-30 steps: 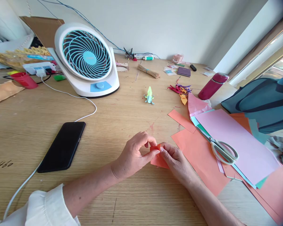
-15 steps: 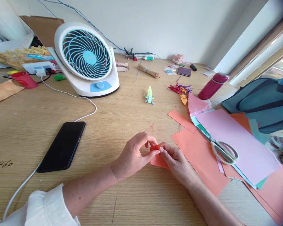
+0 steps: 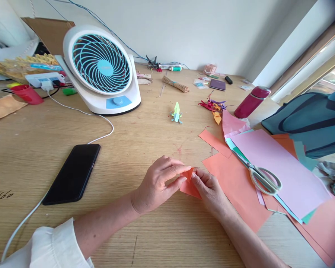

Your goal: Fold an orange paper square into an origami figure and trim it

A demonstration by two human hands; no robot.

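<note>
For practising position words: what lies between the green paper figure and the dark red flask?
In the head view, small red, orange and purple pieces lie between the paper figure and the flask.

A wood-grain tabletop (image 3: 145,137) carries a desk fan (image 3: 104,67) far left, a black smartphone (image 3: 72,174) near left, a magenta flask (image 3: 252,102) far right and orange paper (image 3: 234,186) near right.

Orange paper (image 3: 190,189), black phone (image 3: 72,174)

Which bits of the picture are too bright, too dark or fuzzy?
In the head view, the window glares pale; the far top right corner goes black; the grey cloth by the right edge looks a bit fuzzy, while the left hand and right hand look clearer.
</note>
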